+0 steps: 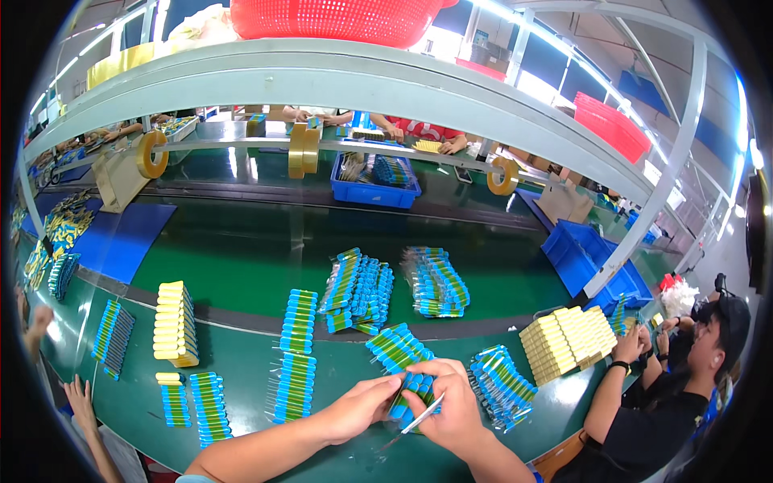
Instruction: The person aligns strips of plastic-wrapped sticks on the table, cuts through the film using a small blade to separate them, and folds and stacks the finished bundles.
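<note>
My left hand (361, 409) is closed, its thumb and fingertips pinching the left side of a row of blue-and-green-handled small tools (398, 346). My right hand (455, 402) curls over the right side of the same row. A thin pale stick-like piece (422, 414) slants out beneath my right fingers; whether it is one of the tools I cannot tell. Close by on the right lies a pile of similar tools (503, 385) with thin shafts. To the left, rows of them (295, 386) lie flat on the green table (338, 451).
Beyond my hands, more bundles (358, 290) rest on the green belt (241, 274). Stacked yellow pieces (568, 342) stand right, others (175, 322) left. A metal frame (354, 76) with tape rolls (303, 151) crosses overhead. A co-worker (660, 394) works at right; blue bins (600, 262) stand nearby.
</note>
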Demonstrator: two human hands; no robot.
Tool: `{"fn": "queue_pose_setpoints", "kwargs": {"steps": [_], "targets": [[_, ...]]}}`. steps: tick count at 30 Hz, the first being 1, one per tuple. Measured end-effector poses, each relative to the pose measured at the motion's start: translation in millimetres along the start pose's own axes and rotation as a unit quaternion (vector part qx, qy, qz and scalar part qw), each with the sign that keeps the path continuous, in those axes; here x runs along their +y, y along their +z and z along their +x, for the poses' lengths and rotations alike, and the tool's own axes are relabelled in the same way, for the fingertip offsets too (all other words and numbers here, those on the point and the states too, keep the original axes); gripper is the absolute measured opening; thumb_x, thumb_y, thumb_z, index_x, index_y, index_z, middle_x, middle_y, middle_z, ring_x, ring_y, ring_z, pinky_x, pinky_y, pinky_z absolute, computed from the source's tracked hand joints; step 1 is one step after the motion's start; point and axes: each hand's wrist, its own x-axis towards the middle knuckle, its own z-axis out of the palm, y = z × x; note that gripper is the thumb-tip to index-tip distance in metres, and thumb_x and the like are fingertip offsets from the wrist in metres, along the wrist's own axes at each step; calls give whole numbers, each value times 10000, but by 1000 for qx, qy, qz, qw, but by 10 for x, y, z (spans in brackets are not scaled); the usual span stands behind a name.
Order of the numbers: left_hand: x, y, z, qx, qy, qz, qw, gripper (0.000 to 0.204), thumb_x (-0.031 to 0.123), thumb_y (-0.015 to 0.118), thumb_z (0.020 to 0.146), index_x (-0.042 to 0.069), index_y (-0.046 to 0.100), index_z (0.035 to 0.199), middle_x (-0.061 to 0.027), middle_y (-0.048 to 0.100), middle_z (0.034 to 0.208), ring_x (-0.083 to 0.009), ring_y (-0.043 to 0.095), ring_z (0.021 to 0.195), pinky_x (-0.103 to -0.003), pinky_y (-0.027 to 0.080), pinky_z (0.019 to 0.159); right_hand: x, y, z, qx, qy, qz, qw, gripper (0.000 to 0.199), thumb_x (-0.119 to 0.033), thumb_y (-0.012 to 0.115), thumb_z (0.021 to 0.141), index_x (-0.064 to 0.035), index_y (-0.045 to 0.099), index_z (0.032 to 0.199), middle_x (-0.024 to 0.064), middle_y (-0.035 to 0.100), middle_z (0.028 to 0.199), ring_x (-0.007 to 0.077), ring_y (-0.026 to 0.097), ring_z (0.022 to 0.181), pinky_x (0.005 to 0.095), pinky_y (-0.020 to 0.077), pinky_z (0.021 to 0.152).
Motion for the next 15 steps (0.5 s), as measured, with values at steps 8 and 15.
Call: {"fn": "queue_pose_setpoints", "kwargs": {"steps": [8,15], "targets": [[295,-90,97,-57,-54,94,992,416,291,560,1041,15,575,1353,-66,656,1194,-112,609,1065,-265,490,913,14,-43,-91,-71,-58,125,988,510,56,819,748,-86,351,893,125,676,982,329,657,842,404,530,725],[383,-19,84,-84,85,256,959,295,250,591,1019,-6,686,1131,-27,701,905,-94,638,853,-259,503,757,58,-51,-168,-58,-65,158,984,523,77,794,762,-98,314,871,175,721,894,282,686,754,355,551,668]]}}
